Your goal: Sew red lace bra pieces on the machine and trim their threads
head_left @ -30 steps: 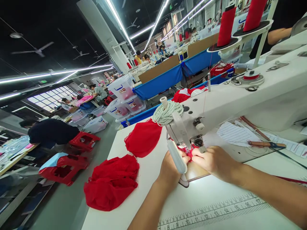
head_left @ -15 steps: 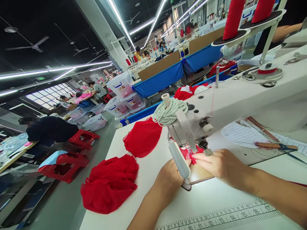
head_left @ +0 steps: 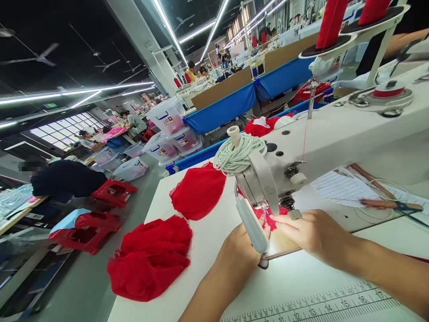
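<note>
A small piece of red fabric [head_left: 272, 222] lies under the presser foot of the white sewing machine [head_left: 335, 138]. On its left side, my left hand [head_left: 238, 252] is closed on the fabric's edge, partly hidden behind the pale lamp-like bar [head_left: 253, 226]. My right hand [head_left: 317, 230] pinches the same fabric from the right, its fingertips close to the needle. Much of the fabric is covered by the hands and the machine head. To the left on the white table lie a lace-edged red piece [head_left: 200, 190] and a bunched red fabric pile [head_left: 150, 259].
A coil of pale cord [head_left: 239, 154] hangs on the machine head. Scissors [head_left: 398, 205] and a written paper sheet [head_left: 335, 188] lie behind the right hand. Ruler markings [head_left: 311, 308] run along the front. Red thread cones [head_left: 331, 24] stand above; plastic bins [head_left: 167, 118] are stacked beyond.
The view has shifted slightly. Both hands stay beside the needle on the red fabric, with little visible movement.
</note>
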A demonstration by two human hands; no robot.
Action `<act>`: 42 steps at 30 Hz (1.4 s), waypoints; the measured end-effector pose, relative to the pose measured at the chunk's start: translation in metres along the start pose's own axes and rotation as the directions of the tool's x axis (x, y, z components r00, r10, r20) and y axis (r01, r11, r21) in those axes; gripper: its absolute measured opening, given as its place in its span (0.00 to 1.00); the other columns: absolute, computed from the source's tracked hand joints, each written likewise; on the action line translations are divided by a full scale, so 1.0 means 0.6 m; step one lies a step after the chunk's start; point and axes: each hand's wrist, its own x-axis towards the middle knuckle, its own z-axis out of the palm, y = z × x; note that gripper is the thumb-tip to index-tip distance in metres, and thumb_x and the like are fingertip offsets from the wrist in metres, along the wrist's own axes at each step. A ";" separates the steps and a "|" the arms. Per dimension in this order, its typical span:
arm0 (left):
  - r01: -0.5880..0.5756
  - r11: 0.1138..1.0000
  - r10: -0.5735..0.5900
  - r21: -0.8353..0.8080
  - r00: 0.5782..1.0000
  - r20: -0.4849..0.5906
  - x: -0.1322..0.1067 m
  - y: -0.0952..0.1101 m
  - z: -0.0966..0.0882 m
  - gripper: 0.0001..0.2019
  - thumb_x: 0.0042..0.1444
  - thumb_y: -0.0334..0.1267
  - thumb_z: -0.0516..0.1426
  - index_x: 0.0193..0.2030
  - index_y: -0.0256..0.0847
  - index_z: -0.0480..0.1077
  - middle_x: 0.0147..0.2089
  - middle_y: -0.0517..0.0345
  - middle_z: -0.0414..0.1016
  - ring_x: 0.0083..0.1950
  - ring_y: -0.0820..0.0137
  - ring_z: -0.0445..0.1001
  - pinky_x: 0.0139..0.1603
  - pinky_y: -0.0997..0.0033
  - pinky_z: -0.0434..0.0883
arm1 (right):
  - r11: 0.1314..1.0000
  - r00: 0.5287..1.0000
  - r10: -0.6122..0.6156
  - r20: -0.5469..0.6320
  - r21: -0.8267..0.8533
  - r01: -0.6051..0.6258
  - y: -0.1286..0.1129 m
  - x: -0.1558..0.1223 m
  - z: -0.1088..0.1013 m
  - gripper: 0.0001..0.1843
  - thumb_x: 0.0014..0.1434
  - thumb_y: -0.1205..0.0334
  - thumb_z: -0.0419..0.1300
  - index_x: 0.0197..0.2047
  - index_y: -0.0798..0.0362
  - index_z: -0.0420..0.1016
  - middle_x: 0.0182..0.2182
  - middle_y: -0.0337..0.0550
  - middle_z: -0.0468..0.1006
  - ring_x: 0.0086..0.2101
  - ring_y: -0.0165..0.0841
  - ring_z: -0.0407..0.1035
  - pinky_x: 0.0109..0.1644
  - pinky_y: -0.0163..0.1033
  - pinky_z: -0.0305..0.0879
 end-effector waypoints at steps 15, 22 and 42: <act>0.137 0.989 -0.134 -0.054 0.990 0.053 -0.005 0.008 0.018 0.21 0.63 0.43 0.51 0.58 0.32 0.65 0.56 0.38 0.71 0.52 0.54 0.72 0.47 0.51 0.75 | 0.996 0.996 0.066 -0.066 0.063 -0.062 0.004 0.019 -0.015 0.12 0.48 0.78 0.50 0.22 0.52 0.64 0.17 0.34 0.63 0.17 0.28 0.50 0.22 0.36 0.39; 0.109 0.994 -0.109 -0.007 0.994 0.009 -0.005 0.007 0.022 0.21 0.63 0.43 0.50 0.57 0.31 0.66 0.54 0.39 0.73 0.51 0.52 0.72 0.48 0.50 0.74 | 0.994 0.996 0.090 0.011 0.057 -0.091 0.014 0.013 -0.011 0.10 0.50 0.73 0.53 0.23 0.51 0.59 0.20 0.32 0.58 0.20 0.27 0.48 0.23 0.35 0.37; 0.124 0.992 -0.124 -0.001 0.992 -0.013 0.002 0.011 0.018 0.21 0.63 0.43 0.50 0.56 0.30 0.67 0.55 0.38 0.72 0.50 0.54 0.72 0.48 0.50 0.73 | 0.993 0.991 0.104 0.083 0.055 -0.108 0.014 0.017 -0.013 0.11 0.46 0.77 0.56 0.26 0.50 0.66 0.20 0.32 0.62 0.20 0.28 0.51 0.23 0.36 0.39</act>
